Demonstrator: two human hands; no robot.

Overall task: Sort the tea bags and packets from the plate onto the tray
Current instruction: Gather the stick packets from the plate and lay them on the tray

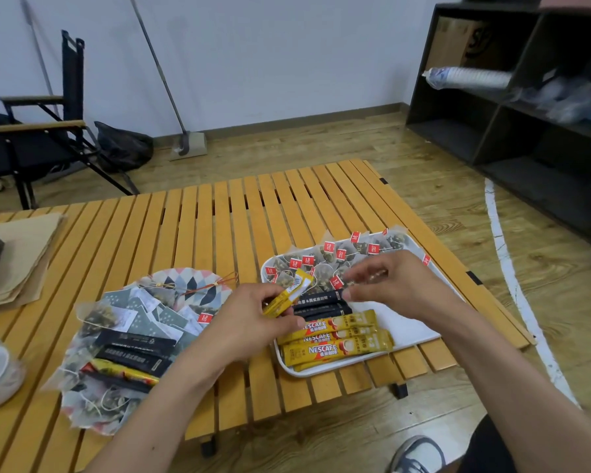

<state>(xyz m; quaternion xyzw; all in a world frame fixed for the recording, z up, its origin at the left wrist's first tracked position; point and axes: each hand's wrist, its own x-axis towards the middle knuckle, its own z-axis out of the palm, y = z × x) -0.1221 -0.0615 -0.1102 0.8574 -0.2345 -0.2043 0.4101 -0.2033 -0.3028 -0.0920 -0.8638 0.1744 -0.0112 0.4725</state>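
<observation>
Left hand [253, 319] is curled round a yellow packet [289, 295], right hand [393, 285] pinched on a black packet [321, 297]; tray [420, 332] rows could be nudged askew.

A plain room: wood floor [287, 145], folding chair [45, 131], dark shelf unit [492, 97], slatted table [219, 216].

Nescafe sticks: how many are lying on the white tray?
3 Nescafe sticks: far one, middle one, near one, side by side at the white tray's near end. Another may hide underneath. The left hand holds a gold stick.
</observation>
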